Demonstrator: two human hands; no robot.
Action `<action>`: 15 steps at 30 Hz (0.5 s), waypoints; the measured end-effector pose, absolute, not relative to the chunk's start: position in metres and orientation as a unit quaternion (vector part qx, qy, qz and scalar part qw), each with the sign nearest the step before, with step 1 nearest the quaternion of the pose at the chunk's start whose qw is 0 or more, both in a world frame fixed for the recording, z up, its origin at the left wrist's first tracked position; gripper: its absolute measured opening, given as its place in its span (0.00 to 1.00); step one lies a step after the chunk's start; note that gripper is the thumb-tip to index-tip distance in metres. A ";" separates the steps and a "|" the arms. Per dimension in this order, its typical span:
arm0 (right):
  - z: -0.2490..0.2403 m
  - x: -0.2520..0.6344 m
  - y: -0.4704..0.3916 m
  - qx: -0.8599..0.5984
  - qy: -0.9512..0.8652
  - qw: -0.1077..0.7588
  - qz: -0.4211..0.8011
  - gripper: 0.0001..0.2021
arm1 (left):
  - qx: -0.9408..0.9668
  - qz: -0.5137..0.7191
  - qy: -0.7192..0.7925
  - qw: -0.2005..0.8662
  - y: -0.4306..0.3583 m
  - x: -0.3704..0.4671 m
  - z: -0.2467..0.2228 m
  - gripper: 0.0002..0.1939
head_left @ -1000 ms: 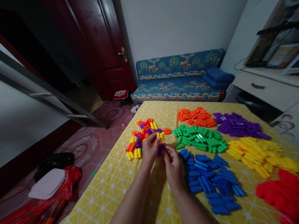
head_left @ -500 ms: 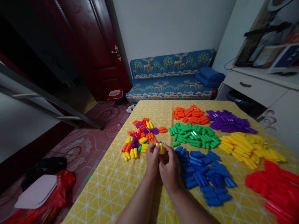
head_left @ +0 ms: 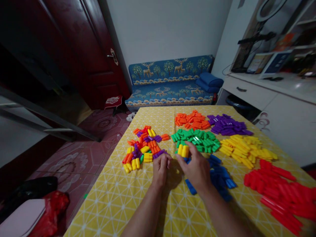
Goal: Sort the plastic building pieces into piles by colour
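Head view, largest first:

- I have a table under a yellow patterned cloth (head_left: 123,204), with a blue sofa (head_left: 170,87) beyond its far edge.
- Across the right half I see loose ribbed plastic blocks heaped by colour: red pile (head_left: 278,187), yellow pile (head_left: 244,149), green pile (head_left: 197,140), blue pile (head_left: 219,177), purple pile (head_left: 229,125) and orange pile (head_left: 191,120).
- Left of those, a mixed-colour cluster (head_left: 154,146) lies on the cloth.
- Right hand (head_left: 198,168): I see thumb and forefinger clamped on a yellow ribbed block (head_left: 183,150), in front of the green pile in my view.
- Left hand (head_left: 160,171): fingers bunched together at the cluster's near right side, beside a purple block (head_left: 160,153); I can't tell whether they pinch it.
- The relation I judge to matter: the gripped yellow block sits to the right of the left fingertips and slightly farther out, apart from them. Its ribs run roughly upright in my view, and the left hand is the nearer one to the cluster.
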State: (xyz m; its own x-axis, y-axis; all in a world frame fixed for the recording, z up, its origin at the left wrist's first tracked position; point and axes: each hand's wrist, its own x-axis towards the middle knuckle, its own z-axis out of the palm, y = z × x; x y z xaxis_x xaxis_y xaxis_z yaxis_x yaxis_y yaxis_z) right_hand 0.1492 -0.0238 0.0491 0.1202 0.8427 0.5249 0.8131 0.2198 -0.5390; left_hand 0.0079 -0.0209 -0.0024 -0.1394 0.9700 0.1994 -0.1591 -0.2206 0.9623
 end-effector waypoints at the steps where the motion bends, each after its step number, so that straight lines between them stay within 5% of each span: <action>1: 0.052 0.170 -0.019 -0.654 -0.632 0.415 0.005 0.27 | 0.476 0.621 0.426 0.454 -0.020 0.008 -0.003 0.26; 8: 0.051 0.348 0.014 -0.844 -0.414 0.334 -0.069 0.33 | 0.472 0.633 0.418 0.449 -0.014 0.009 -0.002 0.27; 15: 0.013 0.415 0.034 -0.845 -0.462 0.266 -0.037 0.34 | 0.468 0.624 0.431 0.455 -0.016 0.011 0.000 0.26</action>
